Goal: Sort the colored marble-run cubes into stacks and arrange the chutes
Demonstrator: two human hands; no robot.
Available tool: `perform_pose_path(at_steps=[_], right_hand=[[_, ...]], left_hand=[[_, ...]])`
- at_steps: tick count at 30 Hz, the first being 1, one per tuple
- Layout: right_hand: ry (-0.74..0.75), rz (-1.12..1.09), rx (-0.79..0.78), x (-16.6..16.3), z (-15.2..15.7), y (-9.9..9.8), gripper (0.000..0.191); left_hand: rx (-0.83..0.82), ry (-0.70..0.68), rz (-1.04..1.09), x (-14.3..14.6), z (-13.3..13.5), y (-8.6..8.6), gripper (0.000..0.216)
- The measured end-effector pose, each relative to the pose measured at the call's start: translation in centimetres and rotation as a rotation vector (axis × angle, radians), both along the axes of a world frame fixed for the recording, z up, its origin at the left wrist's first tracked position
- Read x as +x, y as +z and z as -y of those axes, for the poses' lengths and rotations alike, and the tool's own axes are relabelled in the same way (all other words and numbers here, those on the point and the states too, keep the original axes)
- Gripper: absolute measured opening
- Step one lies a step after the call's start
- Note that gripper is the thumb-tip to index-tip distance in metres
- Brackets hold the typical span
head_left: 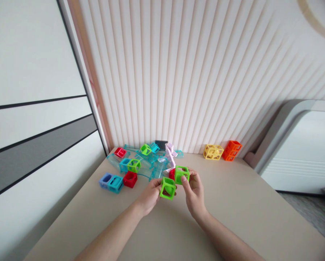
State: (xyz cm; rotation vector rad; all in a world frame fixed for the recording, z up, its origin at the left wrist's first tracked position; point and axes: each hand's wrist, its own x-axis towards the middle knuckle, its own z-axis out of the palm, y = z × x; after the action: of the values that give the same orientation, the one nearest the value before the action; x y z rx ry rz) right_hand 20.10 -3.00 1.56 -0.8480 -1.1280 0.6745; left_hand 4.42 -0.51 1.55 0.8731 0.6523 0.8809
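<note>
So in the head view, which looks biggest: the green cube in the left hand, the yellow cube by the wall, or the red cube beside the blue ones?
1. Green cube, though nearest the camera.
2. Yellow cube and red cube look alike.

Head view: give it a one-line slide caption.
Left hand and right hand each hold a green hollow cube above a beige table.

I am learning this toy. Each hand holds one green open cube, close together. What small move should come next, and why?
Probably bring the left hand's green cube up against the right hand's green cube and line up their faces. They sit nearly touching but offset, the left one lower, each gripped by one hand above the table.
</note>
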Motion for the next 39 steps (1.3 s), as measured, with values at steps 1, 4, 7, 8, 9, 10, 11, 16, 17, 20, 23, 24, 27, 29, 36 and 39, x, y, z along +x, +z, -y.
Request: perform_pose_path(at_steps=[1, 4, 7, 8, 9, 10, 11, 16, 17, 20, 23, 24, 27, 29, 36, 39], right_hand=[[0.005, -0.008, -0.003, -0.1, 0.0, 0.1, 0.019], [0.026, -0.041, -0.016, -0.1, 0.0, 0.2, 0.020], [0.025, -0.046, -0.038, -0.1, 0.0, 0.0, 0.021], [0.023, -0.045, -0.044, -0.1, 0.0, -0.1, 0.022], [0.025, -0.046, -0.049, -0.1, 0.0, -0.3, 0.022], [0.030, -0.048, -0.053, -0.1, 0.0, -0.4, 0.023], [0.039, -0.049, -0.058, -0.1, 0.0, -0.5, 0.024], [0.092, -0.052, -0.062, -0.3, 0.0, -0.8, 0.030], [0.118, -0.053, -0.074, -0.3, 0.1, -0.8, 0.038], [0.201, -0.053, -0.137, -0.6, 0.4, -1.0, 0.070], [0.220, -0.035, -0.160, -0.7, 0.7, -1.5, 0.086], [0.217, -0.023, -0.160, -0.7, 0.7, -1.6, 0.087], [0.195, 0.039, -0.146, -0.3, 0.6, -2.1, 0.087], [0.182, 0.081, -0.124, 0.1, 0.5, -2.2, 0.087], [0.216, 0.082, -0.093, 0.4, 0.6, -1.8, 0.078], [0.151, -0.022, -0.116, 0.3, 0.4, -1.2, 0.078]], left_hand=[[-0.003, 0.013, 0.014, 0.0, 0.0, 0.1, 0.022], [-0.001, 0.038, 0.031, -0.2, -0.2, 0.3, 0.022], [0.000, 0.041, 0.040, -0.2, -0.2, 0.2, 0.020], [-0.001, 0.041, 0.043, -0.1, -0.2, 0.2, 0.020], [-0.002, 0.040, 0.046, -0.1, -0.2, 0.1, 0.020], [-0.003, 0.041, 0.047, -0.1, -0.2, 0.0, 0.020], [-0.005, 0.044, 0.049, -0.1, -0.2, -0.1, 0.021], [0.000, 0.074, 0.071, -0.1, -0.3, -0.2, 0.022], [0.003, 0.084, 0.075, -0.1, -0.4, -0.2, 0.022], [0.017, 0.106, 0.077, 0.0, -0.3, -0.2, 0.025], [0.055, 0.086, 0.068, 0.0, -0.2, -0.2, 0.026], [0.075, 0.079, 0.058, 0.0, -0.2, -0.2, 0.026], [0.140, 0.069, 0.018, -0.3, -0.3, 0.1, 0.024], [0.177, 0.066, -0.025, -0.4, -0.3, 0.4, 0.023], [0.196, 0.081, -0.177, -0.9, -0.6, 0.8, 0.023], [0.265, 0.041, -0.227, -1.5, -1.1, 0.8, 0.026]])
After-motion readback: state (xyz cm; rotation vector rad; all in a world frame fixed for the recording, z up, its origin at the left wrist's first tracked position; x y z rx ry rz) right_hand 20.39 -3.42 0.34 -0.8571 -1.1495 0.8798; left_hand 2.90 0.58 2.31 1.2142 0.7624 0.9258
